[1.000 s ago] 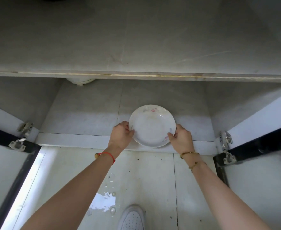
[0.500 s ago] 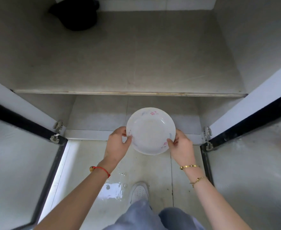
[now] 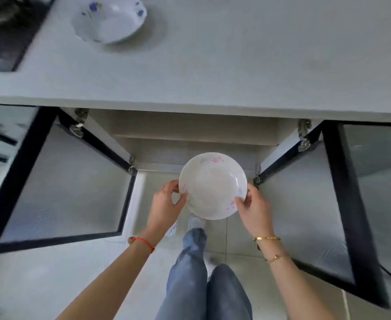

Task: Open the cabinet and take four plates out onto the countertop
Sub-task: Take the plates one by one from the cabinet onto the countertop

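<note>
Plate in hand: a white plate point(image 3: 213, 185) with faint pink flower marks on its rim, held level in the air, below the front edge of the desk point(image 3: 213, 72) and in front of the open cabinet point(image 3: 194, 144).
Left hand: the left hand point(image 3: 165, 207) grips the plate's left rim, thumb on top; the fingers point(image 3: 178, 199) are curled around the edge, grasping the plate. A red string bracelet point(image 3: 142, 241) sits on this wrist.
Right hand: the right hand point(image 3: 254, 210) grips the plate's right rim, its fingers clenched on the edge. Two gold bracelets point(image 3: 267, 239) circle this wrist.
Plate on desk: a second white plate point(image 3: 109, 18), printed with blue flowers, rests on the desk, well apart from the held plate, toward the desk's far left.
Desk: pale grey, seen from above; a dark stovetop point(image 3: 2, 35) lies at its left end, just beside the blue-flowered plate.
Cabinet: under the desk, both doors swung wide. The left door point(image 3: 60, 185) and right door point(image 3: 316, 204) have black frames and frosted panels. A pale shelf shows inside.
Person: legs in blue jeans point(image 3: 203, 273) stand below the held plate on a light tiled floor point(image 3: 39, 280).
</note>
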